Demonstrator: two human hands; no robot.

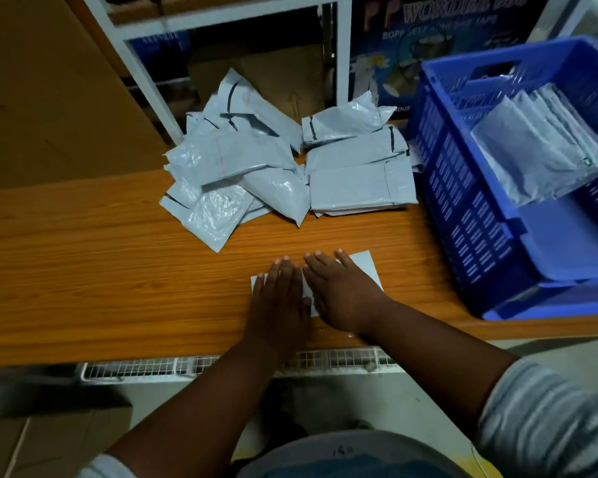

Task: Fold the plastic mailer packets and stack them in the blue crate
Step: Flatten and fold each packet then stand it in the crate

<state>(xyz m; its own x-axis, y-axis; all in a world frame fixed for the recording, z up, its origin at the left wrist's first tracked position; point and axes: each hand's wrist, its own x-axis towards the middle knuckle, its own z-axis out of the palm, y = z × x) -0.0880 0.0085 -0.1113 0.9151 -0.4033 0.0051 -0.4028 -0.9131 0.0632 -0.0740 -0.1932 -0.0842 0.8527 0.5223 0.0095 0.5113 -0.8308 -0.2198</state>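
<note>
Head view. The flat grey plastic mailer packet [363, 267] under the hands is mostly covered: only its far right corner, a strip between the hands and its left edge show, so its fold state cannot be read. It lies on the orange wood-grain tabletop [101, 270], near the front edge.

Left hand [279, 298]: flat, fingers straight, pressing down on the packet's left part. Right hand [339, 291]: likewise flat, fingers extended, pressing the right part. The two hands lie side by side, nearly touching. Neither grasps anything.

Count: two hands, one packet under them, one blue perforated plastic crate [463, 215]. The crate is cut off at the right border; it stands at the table's right end and holds leaning folded grey packets [539, 150], number not resolvable.

Behind the hands, well apart from them: a loose heap of grey plastic mailer packets [235, 167], overlapping, uncountable, and just to its right a neater stack of grey packets [359, 181] beside the crate wall.

Background: white metal shelf frame [342, 56], brown cardboard [49, 98], a dark printed carton [446, 39] with blurred lettering.
</note>
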